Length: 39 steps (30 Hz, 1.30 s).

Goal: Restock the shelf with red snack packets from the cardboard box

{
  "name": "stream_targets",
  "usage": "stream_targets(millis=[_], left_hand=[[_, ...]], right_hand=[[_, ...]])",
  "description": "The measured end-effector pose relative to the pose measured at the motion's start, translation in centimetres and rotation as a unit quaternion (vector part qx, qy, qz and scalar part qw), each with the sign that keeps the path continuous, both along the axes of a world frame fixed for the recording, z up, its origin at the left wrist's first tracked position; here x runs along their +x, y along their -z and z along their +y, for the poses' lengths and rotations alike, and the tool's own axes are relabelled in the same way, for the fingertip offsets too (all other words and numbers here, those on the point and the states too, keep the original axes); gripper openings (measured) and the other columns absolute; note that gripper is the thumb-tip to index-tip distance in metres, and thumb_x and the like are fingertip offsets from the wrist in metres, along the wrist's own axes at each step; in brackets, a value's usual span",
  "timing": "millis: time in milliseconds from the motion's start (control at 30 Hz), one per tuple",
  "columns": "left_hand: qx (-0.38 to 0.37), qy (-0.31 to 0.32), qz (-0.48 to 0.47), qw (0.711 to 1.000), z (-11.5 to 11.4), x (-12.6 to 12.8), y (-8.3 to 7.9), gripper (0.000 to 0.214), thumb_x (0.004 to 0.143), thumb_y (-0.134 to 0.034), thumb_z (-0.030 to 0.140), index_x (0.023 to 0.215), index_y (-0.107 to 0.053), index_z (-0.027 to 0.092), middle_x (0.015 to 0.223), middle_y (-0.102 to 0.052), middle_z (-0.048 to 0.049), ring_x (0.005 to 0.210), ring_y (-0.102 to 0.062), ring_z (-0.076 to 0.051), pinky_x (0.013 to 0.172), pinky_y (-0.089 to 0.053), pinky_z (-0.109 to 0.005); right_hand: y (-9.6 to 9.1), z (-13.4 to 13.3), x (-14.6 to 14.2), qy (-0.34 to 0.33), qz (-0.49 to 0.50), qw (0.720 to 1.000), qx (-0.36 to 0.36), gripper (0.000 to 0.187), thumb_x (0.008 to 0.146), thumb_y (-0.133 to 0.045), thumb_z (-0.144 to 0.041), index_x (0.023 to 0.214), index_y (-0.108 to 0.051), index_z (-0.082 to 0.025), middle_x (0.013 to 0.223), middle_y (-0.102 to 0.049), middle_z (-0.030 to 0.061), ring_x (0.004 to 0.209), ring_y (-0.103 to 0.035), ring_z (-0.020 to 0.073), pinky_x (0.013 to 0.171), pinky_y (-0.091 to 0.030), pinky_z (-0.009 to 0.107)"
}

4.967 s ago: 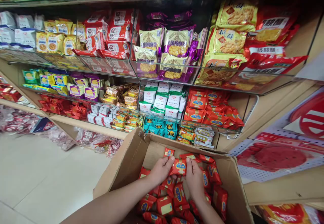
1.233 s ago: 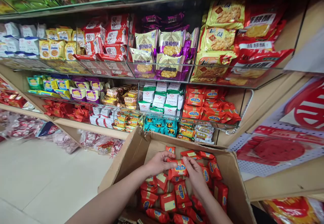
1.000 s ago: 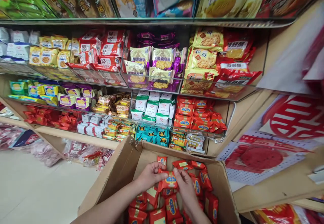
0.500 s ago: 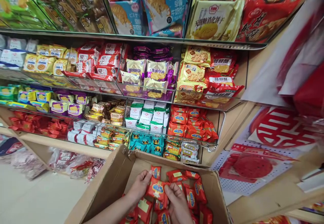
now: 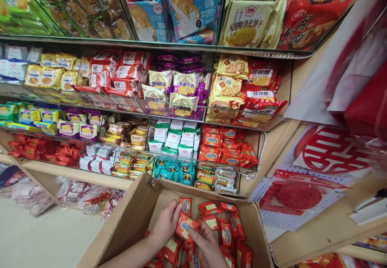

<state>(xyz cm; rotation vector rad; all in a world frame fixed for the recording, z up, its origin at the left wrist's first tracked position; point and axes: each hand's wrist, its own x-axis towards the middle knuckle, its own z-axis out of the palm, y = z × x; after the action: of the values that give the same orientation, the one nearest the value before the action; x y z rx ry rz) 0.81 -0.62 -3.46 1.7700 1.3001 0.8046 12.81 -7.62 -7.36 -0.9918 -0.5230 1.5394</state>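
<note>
Wooden shelving (image 5: 75, 172) across the back, stocked in tiers behind clear fronts. Pale tiled floor (image 5: 30, 235) at lower left. Open cardboard box (image 5: 128, 221) at bottom centre, just in front of the shelving; flaps up, cut edges rough. White perforated panel (image 5: 273, 219) at right, with red cut-out (image 5: 329, 151) in plastic and flat round red piece in plastic just below. Clear-bagged bundles (image 5: 93, 197) at floor level, under bottom board, left of box.

Large blue biscuit packets (image 5: 193, 9) on top tier, beside cream packet (image 5: 250, 26). Purple-and-cream packets (image 5: 184, 84) one tier down, about mid-row.

Left hand (image 5: 165, 221): reaching in from lower left, narrow pinch at upper-left end of held packet. Right hand (image 5: 208, 241): from lower right, thumb across packet's lower-right part, fingers curled behind, partly hidden. Both on the same packet, not wide.

Green-and-white packets (image 5: 173, 139) on lower tier; red stacked packets (image 5: 211, 139) just to their right. Loose red packets (image 5: 237, 225) scattered in box, mixed angles, some pale label side up.

Held red packet (image 5: 184, 224): between both hands, over box interior, tilted, blue label up. Gap to packets beneath: can't tell.
</note>
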Motion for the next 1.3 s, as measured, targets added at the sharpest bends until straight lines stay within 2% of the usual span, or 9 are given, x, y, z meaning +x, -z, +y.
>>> stream_targets(millis=[167, 233, 333, 400, 467, 567, 700, 967, 1300], left_hand=[[0.0, 0.012, -0.029, 1.0, -0.1, -0.3, -0.7, 0.037, 0.079, -0.036, 0.053, 0.06, -0.037, 0.021, 0.057, -0.037, 0.0043, 0.056, -0.04, -0.013, 0.056, -0.034, -0.023], [-0.003, 0.009, -0.041, 0.999, 0.0, -0.5, -1.1, 0.036, 0.081, -0.035, 0.052, 0.064, -0.041, 0.021, 0.06, -0.041, 0.0034, 0.06, -0.042, -0.013, 0.059, -0.036, -0.023], [-0.017, 0.025, -0.045, 0.999, 0.1, -0.8, -1.0, 0.034, 0.082, -0.035, 0.05, 0.067, -0.043, 0.021, 0.06, -0.041, 0.0038, 0.061, -0.042, -0.013, 0.061, -0.036, -0.023], [-0.029, 0.042, -0.049, 0.998, 0.2, -0.8, -0.5, 0.033, 0.082, -0.036, 0.049, 0.069, -0.044, 0.02, 0.059, -0.04, 0.0044, 0.059, -0.04, -0.013, 0.059, -0.035, -0.022], [-0.036, 0.069, -0.052, 0.996, 0.3, -0.6, 0.1, 0.03, 0.081, -0.037, 0.048, 0.072, -0.045, 0.02, 0.059, -0.039, 0.0045, 0.057, -0.038, -0.012, 0.057, -0.034, -0.022], [-0.03, 0.104, -0.045, 0.993, 0.1, -0.4, 0.9, 0.025, 0.08, -0.041, 0.043, 0.075, -0.046, 0.019, 0.06, -0.038, 0.0044, 0.057, -0.037, -0.012, 0.057, -0.033, -0.022], [-0.021, 0.113, -0.023, 0.993, -0.1, -0.6, 1.2, 0.021, 0.08, -0.041, 0.038, 0.074, -0.047, 0.019, 0.06, -0.038, 0.0038, 0.059, -0.036, -0.012, 0.057, -0.032, -0.022], [-0.037, 0.108, -0.014, 0.993, -0.1, -0.8, 2.0, 0.021, 0.078, -0.044, 0.038, 0.072, -0.049, 0.018, 0.058, -0.039, 0.004, 0.057, -0.036, -0.012, 0.056, -0.032, -0.021], [-0.058, 0.137, 0.045, 0.988, -0.2, -1.0, 2.2, 0.017, 0.076, -0.046, 0.033, 0.073, -0.052, 0.018, 0.06, -0.044, 0.0035, 0.057, -0.038, -0.011, 0.056, -0.033, -0.02]], right_hand=[[-1.9, 0.4, 1.5, 0.017, -0.126, 0.991, 0.04, 0.039, 0.056, -0.073, -0.043, 0.079, -0.055, -0.018, 0.069, -0.064, -0.0003, 0.057, -0.057, 0.014, 0.052, -0.045, 0.025], [-4.4, 0.7, 3.3, 0.055, -0.202, 0.975, 0.08, 0.038, 0.062, -0.07, -0.04, 0.088, -0.054, -0.018, 0.081, -0.067, 0.0038, 0.072, -0.06, 0.0179, 0.068, -0.047, 0.029], [-9.2, 1.6, 7.0, 0.123, -0.312, 0.934, 0.126, 0.04, 0.069, -0.062, -0.04, 0.101, -0.049, -0.019, 0.093, -0.065, 0.007, 0.082, -0.059, 0.0205, 0.072, -0.045, 0.032], [-12.3, 2.7, 9.5, 0.214, -0.409, 0.873, 0.157, 0.041, 0.071, -0.059, -0.041, 0.103, -0.047, -0.02, 0.095, -0.063, 0.0078, 0.084, -0.058, 0.0212, 0.073, -0.044, 0.033], [-14.9, 4.4, 11.7, 0.294, -0.517, 0.783, 0.185, 0.038, 0.073, -0.055, -0.041, 0.103, -0.048, -0.019, 0.098, -0.06, 0.0093, 0.087, -0.056, 0.0222, 0.076, -0.042, 0.035], [-17.2, 7.7, 14.2, 0.33, -0.633, 0.662, 0.226, 0.032, 0.078, -0.046, -0.035, 0.104, -0.047, -0.016, 0.101, -0.057, 0.0121, 0.092, -0.053, 0.0235, 0.081, -0.04, 0.038], [-18.2, 11.6, 16.0, 0.342, -0.701, 0.576, 0.244, 0.03, 0.079, -0.039, -0.025, 0.105, -0.045, -0.012, 0.104, -0.053, 0.0154, 0.099, -0.049, 0.0241, 0.086, -0.038, 0.038], [-19.0, 14.2, 17.1, 0.266, -0.761, 0.581, 0.111, 0.026, 0.077, -0.047, -0.024, 0.101, -0.047, -0.013, 0.085, -0.06, 0.0126, 0.078, -0.058, 0.0244, 0.067, -0.042, 0.032], [-20.3, 16.4, 16.9, 0.213, -0.784, 0.582, 0.037, 0.02, 0.077, -0.047, -0.022, 0.092, -0.056, -0.011, 0.078, -0.064, 0.0167, 0.076, -0.061, 0.0255, 0.066, -0.042, 0.031]])
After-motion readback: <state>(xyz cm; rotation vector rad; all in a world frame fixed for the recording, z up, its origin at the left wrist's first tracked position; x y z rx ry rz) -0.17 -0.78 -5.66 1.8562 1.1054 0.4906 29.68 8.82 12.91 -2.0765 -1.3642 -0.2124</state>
